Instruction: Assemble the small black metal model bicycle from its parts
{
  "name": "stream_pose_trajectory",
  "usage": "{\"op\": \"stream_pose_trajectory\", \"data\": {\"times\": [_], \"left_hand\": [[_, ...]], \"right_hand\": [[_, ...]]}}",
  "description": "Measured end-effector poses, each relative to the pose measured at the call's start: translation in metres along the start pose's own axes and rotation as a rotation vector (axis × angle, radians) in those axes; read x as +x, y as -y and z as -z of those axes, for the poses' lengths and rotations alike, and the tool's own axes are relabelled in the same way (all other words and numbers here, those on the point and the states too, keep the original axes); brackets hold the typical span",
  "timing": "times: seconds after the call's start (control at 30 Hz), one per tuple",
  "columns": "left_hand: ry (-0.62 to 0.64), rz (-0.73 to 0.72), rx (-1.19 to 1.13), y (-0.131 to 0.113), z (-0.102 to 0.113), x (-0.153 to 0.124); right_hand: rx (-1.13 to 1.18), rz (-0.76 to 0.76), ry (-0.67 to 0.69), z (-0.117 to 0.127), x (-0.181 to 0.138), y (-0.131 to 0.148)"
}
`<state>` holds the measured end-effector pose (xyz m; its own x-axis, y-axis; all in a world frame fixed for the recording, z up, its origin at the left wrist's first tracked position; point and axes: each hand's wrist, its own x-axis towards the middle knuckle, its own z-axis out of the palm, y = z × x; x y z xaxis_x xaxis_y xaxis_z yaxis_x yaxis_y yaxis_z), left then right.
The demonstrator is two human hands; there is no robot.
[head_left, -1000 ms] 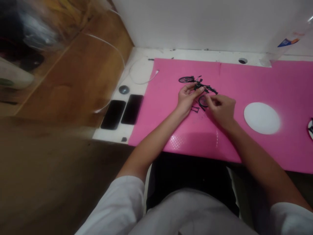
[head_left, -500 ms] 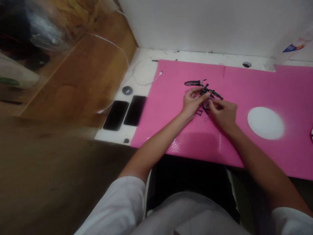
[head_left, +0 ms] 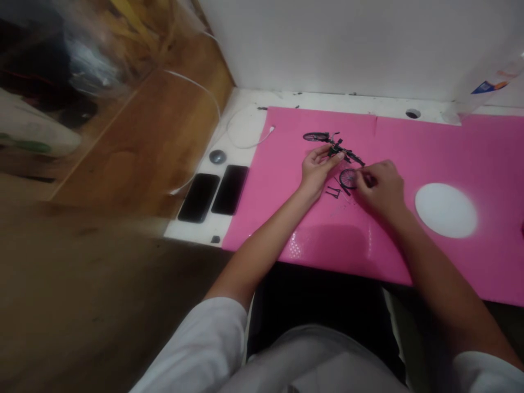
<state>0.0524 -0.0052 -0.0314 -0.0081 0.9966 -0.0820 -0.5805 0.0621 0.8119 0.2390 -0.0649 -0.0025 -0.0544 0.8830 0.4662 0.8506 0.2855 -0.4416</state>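
A black miniature bicycle (head_left: pixel 333 147) with one spoked wheel at its far end lies tilted in the fingers of my left hand (head_left: pixel 315 172). My right hand (head_left: pixel 382 188) is close on its right side, thumb and fingertips pinched together; whatever they hold is too small to make out. A loose spoked wheel (head_left: pixel 347 179) rests on the pink mat (head_left: pixel 393 245) between my hands, beside the right fingertips. Nearer to me lies a small black forked part (head_left: pixel 333 191), with tiny thin pieces around it that I cannot name.
A white round disc (head_left: pixel 446 210) lies on the mat to the right. To the left are two dark phones (head_left: pixel 199 197), a round dark object (head_left: pixel 218 157) and a white charging cable (head_left: pixel 249 147). A white wall (head_left: pixel 347 43) rises behind the table.
My right hand has drawn back to the right from the bicycle, uncovering the loose wheel. The left hand still holds the bicycle. The whole view has shifted slightly.
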Motion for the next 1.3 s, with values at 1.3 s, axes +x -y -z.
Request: {"op": "stream_pose_trajectory", "data": {"times": [1.3], "left_hand": [[-0.069,-0.261,0.289,-0.029,-0.009,-0.022]], "right_hand": [[0.073,-0.075,-0.220,0.001,-0.001,0.004]]}}
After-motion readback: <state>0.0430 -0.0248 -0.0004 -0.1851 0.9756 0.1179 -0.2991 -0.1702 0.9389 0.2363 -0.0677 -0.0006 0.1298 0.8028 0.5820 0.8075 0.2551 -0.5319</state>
